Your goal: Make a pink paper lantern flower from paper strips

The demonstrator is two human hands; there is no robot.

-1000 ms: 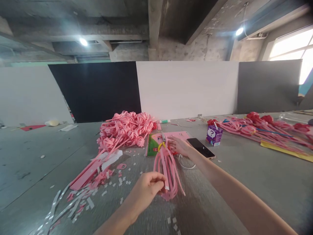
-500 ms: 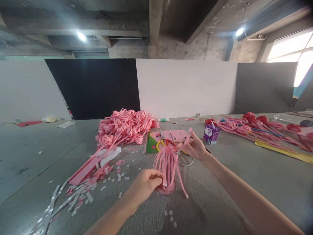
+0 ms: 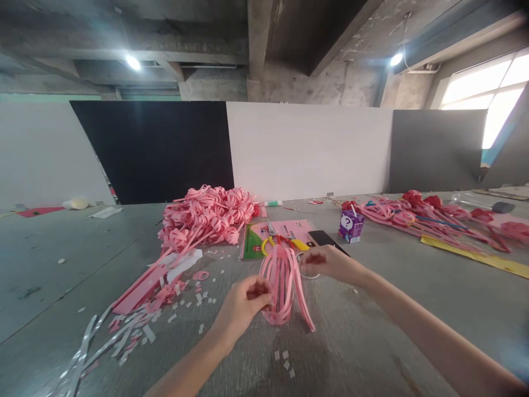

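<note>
A bundle of looped pink paper strips hangs in a round lantern shape between my hands, gathered at its top. My left hand is at its lower left side, thumb against the strips and fingers curled round the edge; its fingertips are partly hidden. Two strip ends dangle free on the right. My right hand is just right of the bundle, fingers loosely bent and apart, with no strip visible in them. Behind its fingers lies a white ring. Scissors with yellow and red handles lie just behind the bundle.
A pink and green booklet and a black phone lie behind my hands. Finished pink paper flowers are heaped at left, above scraps and strips. A purple drink carton stands right, before more pink flowers.
My right hand has let go of the strip it held up and lowered; that strip now hangs down. My left hand has shifted slightly up and left. The phone has come into view.
</note>
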